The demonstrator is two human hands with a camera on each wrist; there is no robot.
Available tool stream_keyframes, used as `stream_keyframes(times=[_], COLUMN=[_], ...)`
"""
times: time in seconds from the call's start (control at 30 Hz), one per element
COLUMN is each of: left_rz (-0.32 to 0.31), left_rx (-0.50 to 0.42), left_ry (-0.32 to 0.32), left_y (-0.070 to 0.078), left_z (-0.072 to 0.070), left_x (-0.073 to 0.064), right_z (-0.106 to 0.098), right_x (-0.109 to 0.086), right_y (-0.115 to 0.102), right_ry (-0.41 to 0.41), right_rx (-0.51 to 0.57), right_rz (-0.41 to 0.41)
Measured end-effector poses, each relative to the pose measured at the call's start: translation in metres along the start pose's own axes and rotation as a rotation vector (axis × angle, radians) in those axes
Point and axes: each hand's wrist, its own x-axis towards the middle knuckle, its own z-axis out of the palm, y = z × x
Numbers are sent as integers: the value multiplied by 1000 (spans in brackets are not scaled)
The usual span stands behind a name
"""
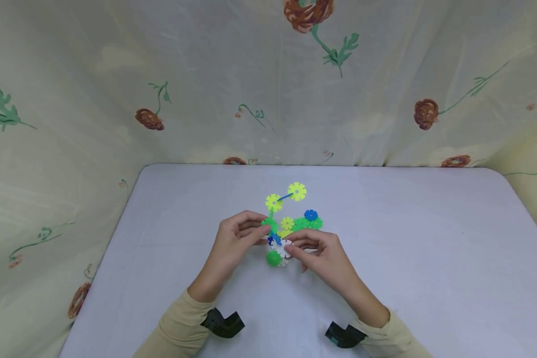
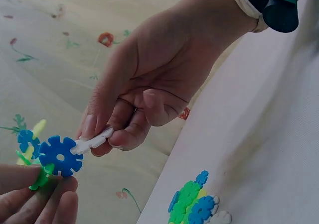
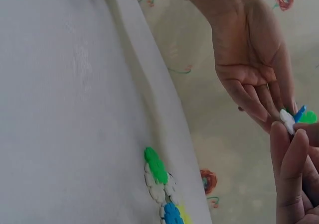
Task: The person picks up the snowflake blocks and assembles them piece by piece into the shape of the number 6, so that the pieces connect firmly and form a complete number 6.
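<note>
My left hand [image 1: 237, 237] pinches a green notched plastic disc [image 1: 268, 223] between thumb and fingers. Between thumb and fingertips of my right hand [image 1: 322, 250] is a white notched disc [image 2: 92, 143]. A blue disc [image 2: 61, 156] joins the green and white ones in the left wrist view. Beyond the left fingers, this chain carries yellow discs [image 1: 297, 191] linked by another blue one seen edge-on. Both hands are above the table, and the fingers partly hide the pieces they hold.
Beneath the hands, on the white table [image 1: 407, 248], lie more discs: green pieces [image 1: 303, 224], a blue disc [image 1: 311, 215], a green one [image 1: 274, 258], and some yellow and white ones. Flower-printed cloth [image 1: 206, 59] hangs behind the table. Each wrist wears a black device [image 1: 223, 323].
</note>
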Motion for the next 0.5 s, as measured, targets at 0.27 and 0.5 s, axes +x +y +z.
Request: stream_keyframes(times=[0.27,0.5], left_rz=[18,15], left_rx=[-28,-24], left_ry=[28,55], left_y=[-1,0], left_z=[3,4], left_x=[-1,-1], right_z=[1,1], right_x=[0,0], right_y=[-1,-3], right_ry=[33,38], right_rx=[70,66], right_rz=[28,26])
